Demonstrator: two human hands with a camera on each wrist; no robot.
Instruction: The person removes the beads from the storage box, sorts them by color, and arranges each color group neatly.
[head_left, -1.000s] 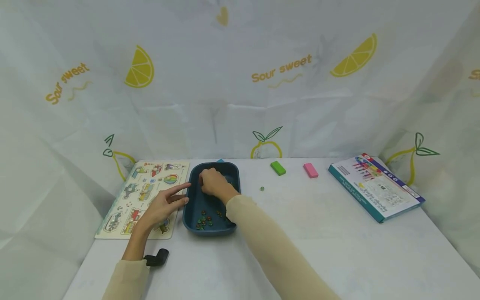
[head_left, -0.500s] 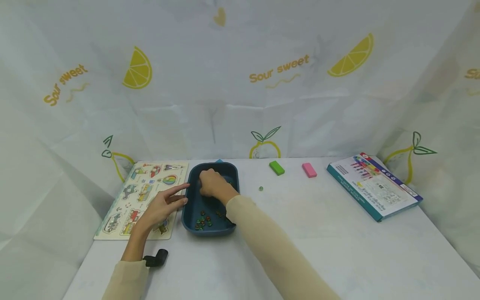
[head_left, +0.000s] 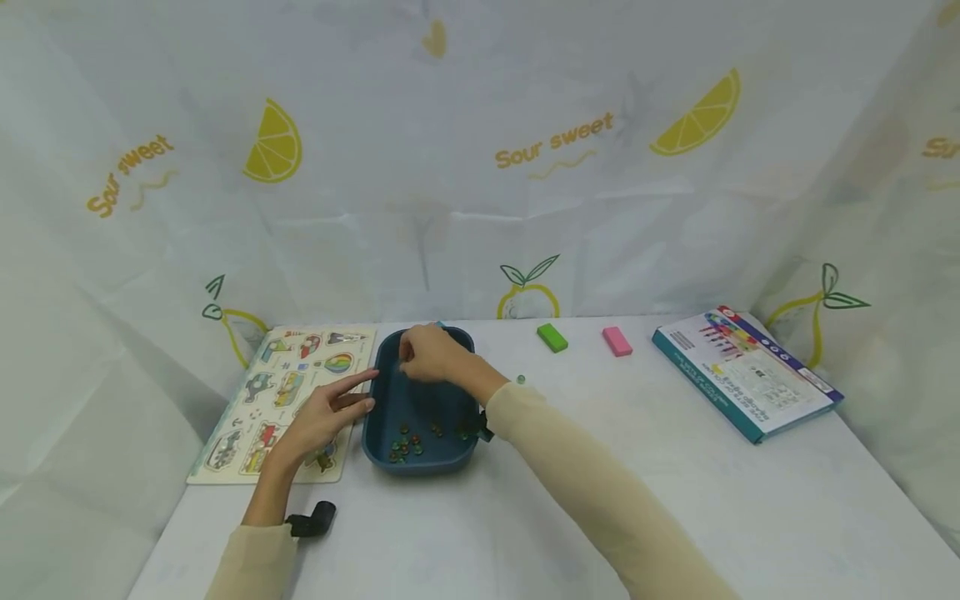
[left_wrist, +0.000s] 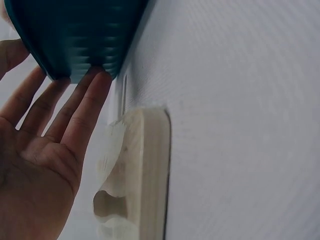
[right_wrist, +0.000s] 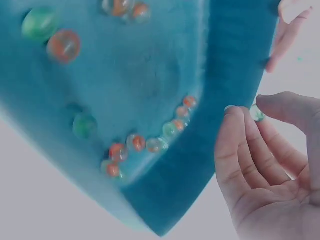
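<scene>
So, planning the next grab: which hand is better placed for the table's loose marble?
Right hand, probably: nearer the loose marble, though it pinches another marble; the left hand is across the tray.

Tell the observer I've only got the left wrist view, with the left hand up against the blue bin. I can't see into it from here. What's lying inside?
Observer: Orange and green marbles lie on the floor of the bin.
Operator: And the right hand, is it holding anything?
Observer: Yes. In the right wrist view, the right hand pinches a greenish marble between its thumb and fingers.
</scene>
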